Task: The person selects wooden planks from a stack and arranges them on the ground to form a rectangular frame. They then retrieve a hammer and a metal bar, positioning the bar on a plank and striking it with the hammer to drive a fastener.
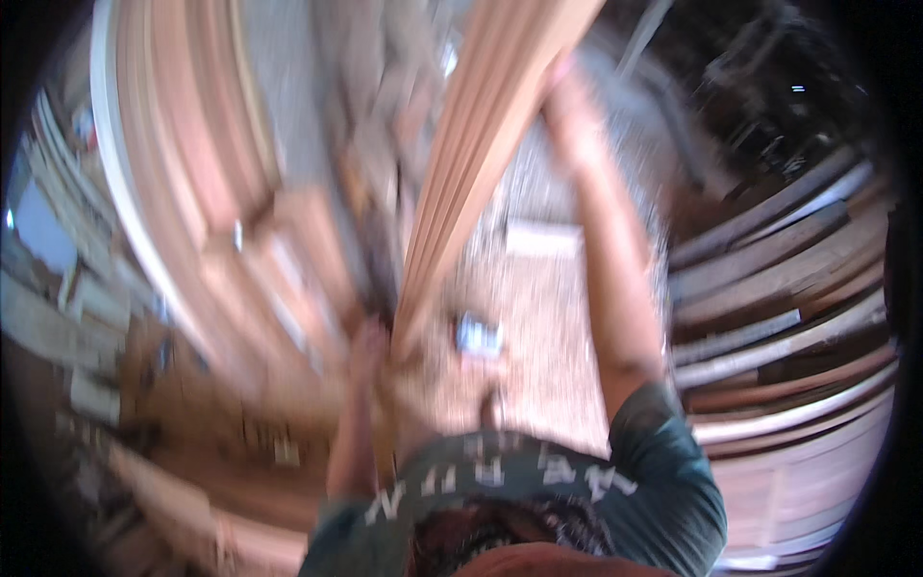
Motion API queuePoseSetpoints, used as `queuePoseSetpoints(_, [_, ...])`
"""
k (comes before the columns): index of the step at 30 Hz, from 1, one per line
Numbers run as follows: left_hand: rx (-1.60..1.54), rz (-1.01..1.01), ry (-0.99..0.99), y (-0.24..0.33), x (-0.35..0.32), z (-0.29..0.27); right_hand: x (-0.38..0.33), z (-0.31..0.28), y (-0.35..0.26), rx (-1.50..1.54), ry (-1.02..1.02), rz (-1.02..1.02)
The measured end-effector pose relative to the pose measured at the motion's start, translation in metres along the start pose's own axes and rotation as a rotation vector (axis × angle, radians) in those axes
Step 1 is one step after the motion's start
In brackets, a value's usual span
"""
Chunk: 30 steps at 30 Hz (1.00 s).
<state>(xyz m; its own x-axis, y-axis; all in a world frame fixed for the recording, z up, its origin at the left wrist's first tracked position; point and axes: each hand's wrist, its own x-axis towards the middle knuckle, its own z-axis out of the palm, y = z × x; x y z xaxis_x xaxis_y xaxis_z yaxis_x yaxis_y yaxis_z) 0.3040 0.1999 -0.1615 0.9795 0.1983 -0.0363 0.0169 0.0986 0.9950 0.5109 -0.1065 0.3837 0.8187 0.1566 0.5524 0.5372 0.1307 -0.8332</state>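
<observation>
Fingers of the right hand [572, 111] meet the slanting timber [486, 135] at upper centre, apparently steadying it, though blur hides whether they or the left hand [366, 344], near its lower end, grip.

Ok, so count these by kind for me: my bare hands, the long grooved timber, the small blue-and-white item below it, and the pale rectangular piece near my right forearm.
Hands: 2, left hand and right hand
Grooved timber: 1, taken as one length; blur hides any joins
Blue-and-white item: 1
Pale rectangular piece: 1
Total: 5
</observation>
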Motion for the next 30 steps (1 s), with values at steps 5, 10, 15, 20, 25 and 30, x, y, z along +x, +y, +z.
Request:
queuePoseSetpoints(5, [0.308, -0.073, 0.141, 0.075, 0.036, 0.11, 0.002, -0.041, 0.029, 0.089, -0.019, 0.1])
queuePoseSetpoints(10, [0.508, 0.234, 0.146, 0.054, 0.073, 0.158, 0.013, -0.075, 0.02, 0.047, -0.004, 0.04])
queuePoseSetpoints(15, [0.605, 0.251, 0.226, 0.051, 0.09, 0.19, 0.015, -0.107, 0.026, 0.065, 0.012, 0.036])
queuePoseSetpoints(20, [0.567, 0.191, 0.271, 0.05, 0.108, 0.199, 0.016, -0.139, 0.044, 0.085, 0.016, 0.024])
queuePoseSetpoints(25, [0.711, 0.115, 0.079, 0.08, 0.103, 0.219, 0.002, -0.173, 0.046, 0.048, 0.058, 0.05])
queuePoseSetpoints(30, [0.613, 0.412, -0.141, 0.119, 0.104, 0.253, -0.009, -0.204, 0.055, 0.09, 0.071, 0.038])
